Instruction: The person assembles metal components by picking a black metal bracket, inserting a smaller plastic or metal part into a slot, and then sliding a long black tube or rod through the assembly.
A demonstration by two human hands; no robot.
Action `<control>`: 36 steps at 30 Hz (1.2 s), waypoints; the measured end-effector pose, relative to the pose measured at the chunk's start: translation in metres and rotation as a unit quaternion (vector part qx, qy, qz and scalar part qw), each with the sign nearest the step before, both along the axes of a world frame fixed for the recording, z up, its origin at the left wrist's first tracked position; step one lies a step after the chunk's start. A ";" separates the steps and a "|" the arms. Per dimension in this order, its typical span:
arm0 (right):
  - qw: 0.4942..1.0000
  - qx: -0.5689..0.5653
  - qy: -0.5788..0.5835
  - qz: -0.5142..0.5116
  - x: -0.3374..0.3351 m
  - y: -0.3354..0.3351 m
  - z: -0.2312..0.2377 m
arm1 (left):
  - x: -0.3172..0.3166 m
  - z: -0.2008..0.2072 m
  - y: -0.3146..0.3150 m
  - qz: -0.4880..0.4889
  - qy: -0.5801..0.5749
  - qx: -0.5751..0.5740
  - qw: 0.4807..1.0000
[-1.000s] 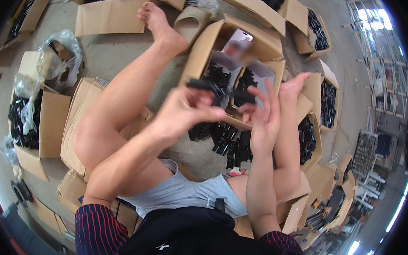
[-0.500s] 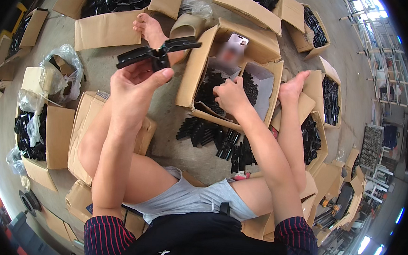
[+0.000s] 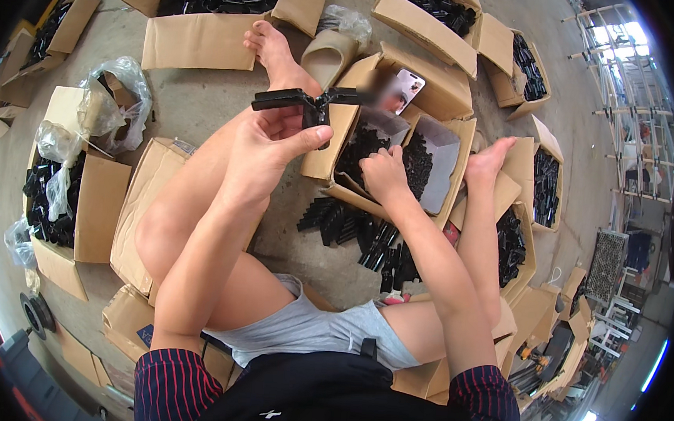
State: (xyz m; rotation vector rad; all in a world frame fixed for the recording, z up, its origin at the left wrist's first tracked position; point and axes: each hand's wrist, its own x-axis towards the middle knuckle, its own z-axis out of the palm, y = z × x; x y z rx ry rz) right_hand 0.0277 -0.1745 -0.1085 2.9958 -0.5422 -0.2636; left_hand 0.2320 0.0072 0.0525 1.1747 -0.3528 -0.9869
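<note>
My left hand (image 3: 276,141) grips a black three-armed bracket (image 3: 286,99) by its middle and holds it up in front of my raised leg. Low over the left compartment of an open cardboard box (image 3: 322,142) is my right hand (image 3: 384,173), its fingers bent down and drawn together. Whatever they pinch is hidden. Small black parts (image 3: 362,146) fill that compartment, and more small black parts (image 3: 417,157) lie in the grey-lined compartment beside it. A phone (image 3: 408,90) leans inside the box at the back.
Black brackets (image 3: 329,218) lie in rows on the floor before the box. Open cartons of black parts stand all around, including a large carton (image 3: 200,44) and a left-hand carton (image 3: 101,211) with plastic bags (image 3: 55,143). A tan clog (image 3: 327,59) sits beside my foot.
My left hand has moved right with the bracket, nearer the box, and the bracket has turned slightly. My right hand stays at the left compartment, its fingers lower. The view has shifted a little.
</note>
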 end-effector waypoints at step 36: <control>0.501 0.555 -0.553 -0.369 0.038 0.114 0.151 | -0.049 -0.019 -0.002 -0.007 -0.217 0.125 0.968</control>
